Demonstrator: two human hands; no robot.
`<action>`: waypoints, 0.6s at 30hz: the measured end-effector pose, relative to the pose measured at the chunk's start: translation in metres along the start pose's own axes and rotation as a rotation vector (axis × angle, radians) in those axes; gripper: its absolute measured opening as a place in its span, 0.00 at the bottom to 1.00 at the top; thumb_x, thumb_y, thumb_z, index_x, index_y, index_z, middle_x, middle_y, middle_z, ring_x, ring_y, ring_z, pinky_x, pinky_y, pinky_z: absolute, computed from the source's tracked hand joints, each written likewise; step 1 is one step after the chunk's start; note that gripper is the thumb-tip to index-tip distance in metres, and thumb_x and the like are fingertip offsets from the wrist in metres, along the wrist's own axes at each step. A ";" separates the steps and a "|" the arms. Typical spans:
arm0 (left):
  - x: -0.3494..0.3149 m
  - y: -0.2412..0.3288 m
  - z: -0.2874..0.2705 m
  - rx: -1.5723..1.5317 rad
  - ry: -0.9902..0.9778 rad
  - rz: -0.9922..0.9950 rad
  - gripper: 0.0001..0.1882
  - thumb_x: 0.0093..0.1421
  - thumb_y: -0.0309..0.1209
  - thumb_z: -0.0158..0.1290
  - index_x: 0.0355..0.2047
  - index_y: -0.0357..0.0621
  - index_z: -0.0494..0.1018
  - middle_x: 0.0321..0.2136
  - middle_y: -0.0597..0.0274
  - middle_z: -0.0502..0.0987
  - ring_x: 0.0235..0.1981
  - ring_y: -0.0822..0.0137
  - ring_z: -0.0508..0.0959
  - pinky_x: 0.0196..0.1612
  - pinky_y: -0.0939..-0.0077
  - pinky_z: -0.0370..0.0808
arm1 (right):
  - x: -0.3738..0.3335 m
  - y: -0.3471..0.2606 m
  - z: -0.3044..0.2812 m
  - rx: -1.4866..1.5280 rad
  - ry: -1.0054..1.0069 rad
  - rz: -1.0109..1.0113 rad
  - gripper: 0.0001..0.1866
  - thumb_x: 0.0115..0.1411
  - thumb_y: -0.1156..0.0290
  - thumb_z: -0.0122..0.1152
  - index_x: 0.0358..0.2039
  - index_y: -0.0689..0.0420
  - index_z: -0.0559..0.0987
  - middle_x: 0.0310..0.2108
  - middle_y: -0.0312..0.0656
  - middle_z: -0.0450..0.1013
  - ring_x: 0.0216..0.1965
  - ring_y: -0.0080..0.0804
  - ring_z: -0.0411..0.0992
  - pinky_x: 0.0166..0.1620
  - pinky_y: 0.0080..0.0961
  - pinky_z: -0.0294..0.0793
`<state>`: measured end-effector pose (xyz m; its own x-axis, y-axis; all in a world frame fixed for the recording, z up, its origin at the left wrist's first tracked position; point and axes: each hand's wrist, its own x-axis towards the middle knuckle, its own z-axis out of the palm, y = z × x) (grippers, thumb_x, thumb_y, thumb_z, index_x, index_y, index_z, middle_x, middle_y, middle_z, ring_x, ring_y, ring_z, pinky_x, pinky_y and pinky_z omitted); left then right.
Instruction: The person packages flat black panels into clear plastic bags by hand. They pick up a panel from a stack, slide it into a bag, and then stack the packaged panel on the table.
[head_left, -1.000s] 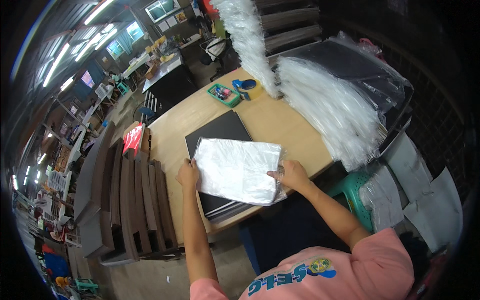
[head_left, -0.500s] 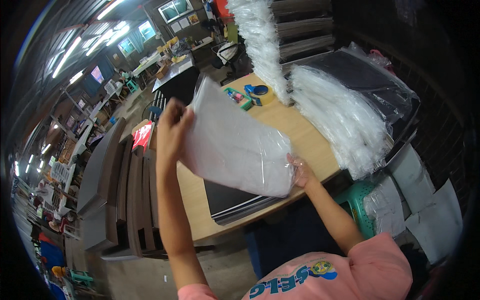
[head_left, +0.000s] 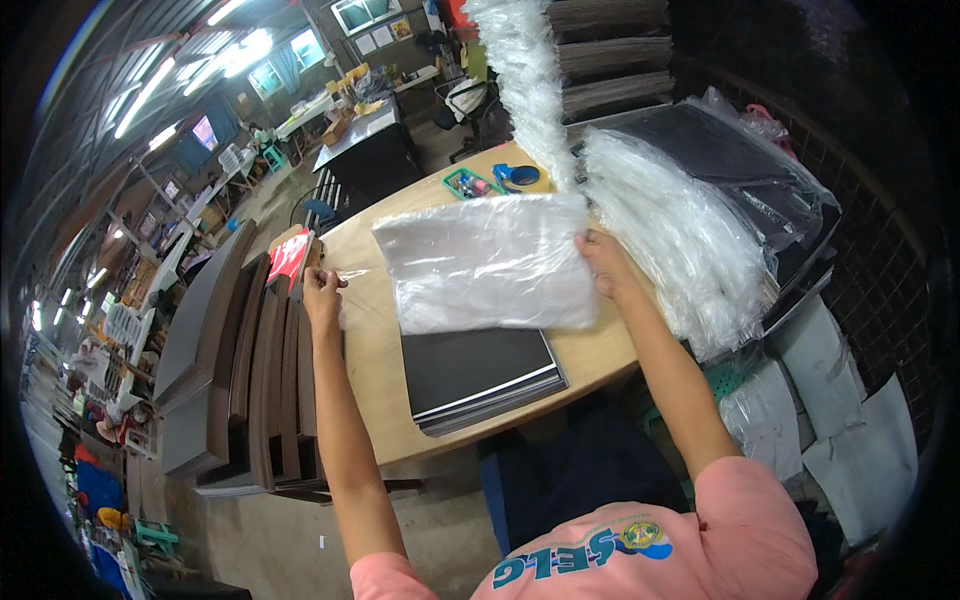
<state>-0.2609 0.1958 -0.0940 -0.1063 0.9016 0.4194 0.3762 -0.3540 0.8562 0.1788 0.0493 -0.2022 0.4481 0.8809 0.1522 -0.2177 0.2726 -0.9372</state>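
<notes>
Head view: table (head_left: pixel 375 405), clear plastic heap (head_left: pixel 675 240), black boards (head_left: pixel 485 370)

The heap covers the table's right edge; the boards lie stacked at the near edge. Over mid-table, partly hiding them, is a white plastic bundle (head_left: pixel 490 265), its right side grasped by the right hand (head_left: pixel 603 262). Near the left edge, the left hand (head_left: pixel 325 295) has curled fingers beside clear film; whether it pinches that, I cannot tell. A blue tape dispenser (head_left: pixel 522 180) sits toward the far edge.

Glossy, crinkled plastic film (head_left: pixel 490 268), smooth matt black sheets (head_left: pixel 480 368), smooth wood-look tabletop (head_left: pixel 372 350).
</notes>
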 end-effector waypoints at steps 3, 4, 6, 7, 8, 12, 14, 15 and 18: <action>-0.006 0.008 -0.018 0.616 0.220 0.025 0.11 0.58 0.33 0.52 0.38 0.43 0.64 0.30 0.50 0.77 0.34 0.48 0.77 0.36 0.56 0.70 | 0.020 0.018 -0.002 -0.481 0.152 0.004 0.13 0.58 0.68 0.57 0.35 0.67 0.76 0.29 0.49 0.75 0.31 0.39 0.74 0.38 0.30 0.73; -0.005 0.011 -0.032 0.747 0.286 -0.014 0.13 0.58 0.34 0.53 0.39 0.44 0.64 0.31 0.48 0.77 0.37 0.44 0.77 0.39 0.53 0.70 | 0.025 0.022 -0.009 -0.728 0.250 -0.025 0.14 0.57 0.67 0.57 0.35 0.67 0.76 0.27 0.51 0.75 0.30 0.43 0.75 0.38 0.33 0.73; 0.013 0.019 -0.066 0.780 0.217 0.009 0.14 0.58 0.36 0.53 0.40 0.45 0.65 0.33 0.45 0.77 0.38 0.40 0.76 0.39 0.50 0.69 | 0.055 0.037 -0.065 -1.146 0.530 -0.239 0.16 0.54 0.66 0.58 0.35 0.67 0.75 0.32 0.57 0.74 0.34 0.54 0.74 0.39 0.40 0.73; 0.017 0.025 -0.087 0.738 0.298 0.063 0.13 0.58 0.34 0.53 0.39 0.44 0.65 0.32 0.45 0.77 0.37 0.40 0.76 0.38 0.51 0.70 | 0.056 0.035 -0.071 -1.198 0.433 -0.129 0.16 0.54 0.67 0.58 0.37 0.67 0.74 0.35 0.58 0.74 0.37 0.54 0.74 0.41 0.42 0.73; 0.019 0.034 -0.105 0.695 0.371 0.116 0.12 0.58 0.33 0.53 0.38 0.43 0.65 0.32 0.45 0.77 0.35 0.41 0.76 0.37 0.53 0.71 | 0.051 0.031 -0.070 -1.252 0.334 -0.015 0.17 0.53 0.69 0.59 0.40 0.67 0.73 0.37 0.58 0.73 0.39 0.55 0.73 0.43 0.44 0.72; 0.017 0.114 -0.137 0.529 0.119 0.490 0.10 0.57 0.24 0.52 0.39 0.39 0.65 0.27 0.51 0.76 0.30 0.61 0.77 0.33 0.71 0.72 | 0.020 -0.001 -0.007 -1.285 0.199 -0.233 0.28 0.47 0.70 0.67 0.49 0.60 0.70 0.47 0.53 0.68 0.51 0.52 0.66 0.51 0.44 0.67; 0.003 0.173 -0.114 0.389 -0.181 0.506 0.10 0.57 0.22 0.51 0.40 0.39 0.66 0.27 0.57 0.75 0.28 0.70 0.75 0.32 0.77 0.71 | 0.007 -0.032 0.042 -1.019 -0.128 -0.650 0.39 0.41 0.70 0.71 0.55 0.58 0.65 0.53 0.50 0.64 0.58 0.47 0.59 0.60 0.39 0.58; -0.013 0.196 -0.103 0.338 -0.314 0.437 0.10 0.57 0.21 0.51 0.40 0.40 0.67 0.28 0.61 0.74 0.28 0.74 0.73 0.31 0.79 0.70 | -0.011 -0.066 0.086 -0.874 -0.386 -0.622 0.45 0.39 0.66 0.73 0.59 0.58 0.62 0.56 0.51 0.61 0.58 0.47 0.59 0.62 0.36 0.55; -0.050 0.254 -0.077 0.134 -0.588 0.412 0.10 0.57 0.27 0.55 0.37 0.38 0.68 0.30 0.65 0.74 0.28 0.77 0.73 0.30 0.83 0.69 | -0.038 -0.106 0.174 -0.376 -0.805 -0.588 0.60 0.37 0.53 0.75 0.65 0.58 0.49 0.64 0.54 0.49 0.66 0.43 0.48 0.65 0.33 0.47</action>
<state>-0.2307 0.0417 0.1252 0.5658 0.6996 0.4364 0.3922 -0.6938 0.6040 0.0343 0.0542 -0.0539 -0.3391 0.6834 0.6465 0.1898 0.7228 -0.6645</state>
